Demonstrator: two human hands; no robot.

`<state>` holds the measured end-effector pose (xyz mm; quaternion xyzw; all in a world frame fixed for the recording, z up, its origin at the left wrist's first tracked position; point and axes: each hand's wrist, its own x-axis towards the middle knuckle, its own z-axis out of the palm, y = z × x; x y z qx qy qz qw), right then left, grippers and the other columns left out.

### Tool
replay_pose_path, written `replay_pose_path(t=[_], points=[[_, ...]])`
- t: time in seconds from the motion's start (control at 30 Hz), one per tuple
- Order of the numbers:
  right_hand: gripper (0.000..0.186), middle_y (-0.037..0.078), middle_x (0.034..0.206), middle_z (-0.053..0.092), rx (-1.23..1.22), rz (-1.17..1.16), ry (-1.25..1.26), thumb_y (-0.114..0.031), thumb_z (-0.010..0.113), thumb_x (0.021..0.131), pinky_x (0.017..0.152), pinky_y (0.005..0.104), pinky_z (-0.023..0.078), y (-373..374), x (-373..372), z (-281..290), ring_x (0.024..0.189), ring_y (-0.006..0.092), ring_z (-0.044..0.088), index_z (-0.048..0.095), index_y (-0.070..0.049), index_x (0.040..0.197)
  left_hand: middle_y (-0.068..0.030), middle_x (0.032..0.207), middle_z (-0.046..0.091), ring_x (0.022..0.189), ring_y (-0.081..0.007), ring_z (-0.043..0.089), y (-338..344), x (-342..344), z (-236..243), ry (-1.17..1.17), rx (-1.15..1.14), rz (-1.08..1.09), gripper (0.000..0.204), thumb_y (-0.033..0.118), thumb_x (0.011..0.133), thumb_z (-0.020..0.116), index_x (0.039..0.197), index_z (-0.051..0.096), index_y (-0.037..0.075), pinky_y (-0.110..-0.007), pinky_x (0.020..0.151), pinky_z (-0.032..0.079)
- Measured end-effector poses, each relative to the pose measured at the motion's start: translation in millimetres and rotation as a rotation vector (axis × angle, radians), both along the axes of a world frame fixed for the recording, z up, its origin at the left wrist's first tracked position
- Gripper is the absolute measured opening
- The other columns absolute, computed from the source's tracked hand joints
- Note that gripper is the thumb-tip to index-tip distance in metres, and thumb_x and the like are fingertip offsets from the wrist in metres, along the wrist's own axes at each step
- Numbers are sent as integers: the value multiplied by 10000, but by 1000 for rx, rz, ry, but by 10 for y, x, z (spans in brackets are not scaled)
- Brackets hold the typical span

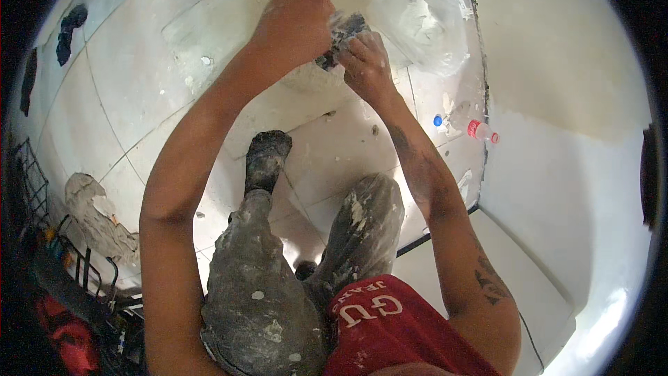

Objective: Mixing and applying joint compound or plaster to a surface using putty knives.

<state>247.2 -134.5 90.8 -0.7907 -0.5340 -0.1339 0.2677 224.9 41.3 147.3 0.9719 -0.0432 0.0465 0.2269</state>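
My left hand [298, 22] and my right hand [367, 64] come together over the tiled floor at the top middle. Between them is a dark, crumpled thing with white smears [342, 36]; its exact kind I cannot make out. The right fingers are curled and pressed onto its near right side. Only the back of the left hand shows, closed against the thing's left side, with its fingertips hidden. Just right of the hands lies a clear plastic bag [424, 24] with white lumps in it.
Clear plastic bottles, one with a blue cap [438, 120], one with a red label [479, 130], lie by the right wall. At left are a crumpled grey sheet [97, 212], a black wire rack [87, 275] and a dark scrap [69, 33]. My knees are bent below.
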Motion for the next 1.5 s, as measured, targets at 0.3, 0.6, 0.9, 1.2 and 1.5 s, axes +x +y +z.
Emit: replay_pose_path(t=[0.3, 0.6, 0.9, 1.2, 1.5], points=[[184, 58, 761, 524, 95, 41, 50, 21, 584, 509, 659, 383, 413, 217, -6, 139, 761, 251, 512, 556, -56, 674, -207, 660, 580, 685, -332, 595, -16, 186, -321, 16, 75, -124, 155, 109, 568, 571, 646, 609, -19, -395, 650, 477], [177, 142, 820, 546, -131, -511, 274, -9, 577, 618, 663, 396, 424, -72, 70, 254, 794, 334, 529, 515, -46, 780, -160, 691, 606, 674, -326, 590, 411, 134, -583, 48, -309, 316, 172, 179, 642, 588, 746, 637, 50, -401, 659, 465], [404, 226, 764, 563, 152, -882, 786, -130, 652, 659, 665, 396, 452, 138, 44, 60, 713, 349, 586, 383, 35, 912, -159, 637, 589, 628, -308, 584, 6, -236, -237, -15, -198, 322, 183, 180, 675, 592, 763, 629, 24, -388, 628, 462], [325, 192, 774, 554, 286, -849, 738, -71, 615, 676, 656, 350, 448, 418, -63, 256, 714, 271, 579, 393, 29, 891, -155, 705, 598, 676, -325, 578, -247, -375, -284, 40, -112, 172, 155, 169, 724, 552, 752, 620, 33, -419, 665, 443], [363, 174, 699, 560, 147, -776, 631, -82, 610, 665, 596, 398, 444, 103, -122, 469, 632, 332, 569, 364, -17, 923, -198, 657, 576, 639, -353, 573, 4, -255, -506, 53, -196, 358, 154, 120, 651, 579, 698, 603, -25, -429, 647, 445]])
